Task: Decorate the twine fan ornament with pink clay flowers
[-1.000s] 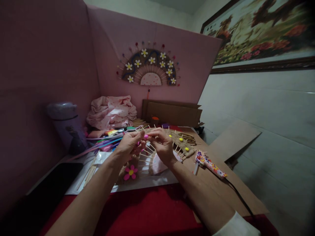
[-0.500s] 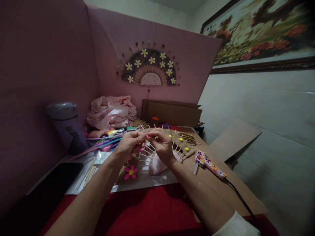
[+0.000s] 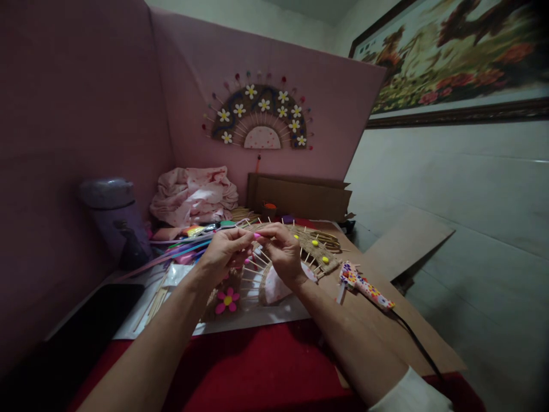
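Pink board (image 3: 300, 74) stands up behind the table like a little wall, and a finished fan (image 3: 260, 117) with white flowers hangs on it, up high, I think so it is easy to look at. On the table is a red cloth (image 3: 257, 366), and on that a white sheet (image 3: 257, 317), which may be there to keep the cloth clean. The half-made fan (image 3: 317, 249) of thin sticks and brown string lies flat on the sheet, right in front of the person, with its stick tips pointing out. Both hands meet over its top edge. The left hand (image 3: 223, 252) has its thumb and finger closed tight on a tiny pink bead (image 3: 256, 236), because a thing so small would slip from a loose hold. The right hand (image 3: 283, 254) has its fingers closed on the fan's edge just beside the bead, it seems on one stick, to keep it from wobbling. Yellow dots (image 3: 325, 260) sit on the string part, and a pink flower (image 3: 227, 300) lies on the near side by the left wrist. A spotty glue gun (image 3: 364, 286) rests on brown cardboard (image 3: 386, 326) near the right hand, close enough to grab, with its nose turned toward the fan. Coloured strips (image 3: 184, 246) lie in a bunch to the left, and a purple bottle (image 3: 114, 217) and a pink rag (image 3: 195, 194) are pushed well back, out of the way
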### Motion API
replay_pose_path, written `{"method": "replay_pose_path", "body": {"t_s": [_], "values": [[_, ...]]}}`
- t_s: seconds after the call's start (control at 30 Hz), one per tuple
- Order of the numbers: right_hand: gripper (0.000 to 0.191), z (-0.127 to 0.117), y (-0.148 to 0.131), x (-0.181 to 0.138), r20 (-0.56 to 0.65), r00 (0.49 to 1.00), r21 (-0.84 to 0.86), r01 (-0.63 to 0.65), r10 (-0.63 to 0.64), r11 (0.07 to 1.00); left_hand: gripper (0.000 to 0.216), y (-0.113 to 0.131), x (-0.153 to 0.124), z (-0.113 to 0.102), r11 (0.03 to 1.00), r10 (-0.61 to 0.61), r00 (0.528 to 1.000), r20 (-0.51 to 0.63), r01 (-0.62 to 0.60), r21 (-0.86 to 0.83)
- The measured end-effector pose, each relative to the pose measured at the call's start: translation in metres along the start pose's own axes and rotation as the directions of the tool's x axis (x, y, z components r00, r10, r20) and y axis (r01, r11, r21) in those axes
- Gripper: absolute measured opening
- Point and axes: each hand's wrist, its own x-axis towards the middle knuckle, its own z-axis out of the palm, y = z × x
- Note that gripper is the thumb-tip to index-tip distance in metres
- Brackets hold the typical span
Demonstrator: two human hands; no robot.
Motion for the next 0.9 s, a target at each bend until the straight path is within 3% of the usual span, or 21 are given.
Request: {"method": "replay_pose_path", "body": {"t_s": [0.3,0.9], "values": [[0.009,0.0,-0.0001,0.0005,0.037,0.999,-0.001,0.005,-0.005,1.0,0.033,-0.0001,0.0009,-0.0013,1.0,0.018,1.0,-0.006,-0.018,0.008],[0.003,0.0005,-0.0033,0.0006,-0.005,1.0,0.03,0.0,0.0,1.0,0.034,0.0016,-0.0012,0.0011,1.0,0.009,1.0,-0.003,-0.008,0.027]]}}
